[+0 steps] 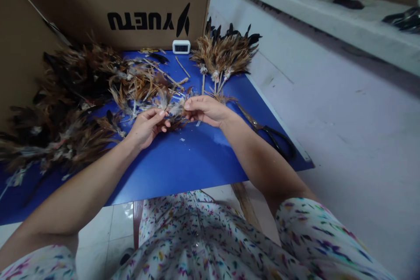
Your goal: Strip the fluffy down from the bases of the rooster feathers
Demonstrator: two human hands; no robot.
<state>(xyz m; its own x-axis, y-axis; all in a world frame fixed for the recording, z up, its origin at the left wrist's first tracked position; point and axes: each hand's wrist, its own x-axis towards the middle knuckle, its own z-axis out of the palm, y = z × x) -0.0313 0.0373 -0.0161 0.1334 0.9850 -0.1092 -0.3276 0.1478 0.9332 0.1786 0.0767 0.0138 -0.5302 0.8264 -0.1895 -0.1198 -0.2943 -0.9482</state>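
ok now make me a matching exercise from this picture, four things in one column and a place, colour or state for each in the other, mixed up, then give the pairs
Things
1. small digital device
2. scissors
3. cardboard box
4. pale feathers

Places, colours, states
a. lying on the blue tabletop, beside the right forearm
b. between the fingertips of the left hand and the right hand
c. white casing with a dark display
d. brown, with upside-down dark lettering

Pairs: 1-c, 2-a, 3-d, 4-b
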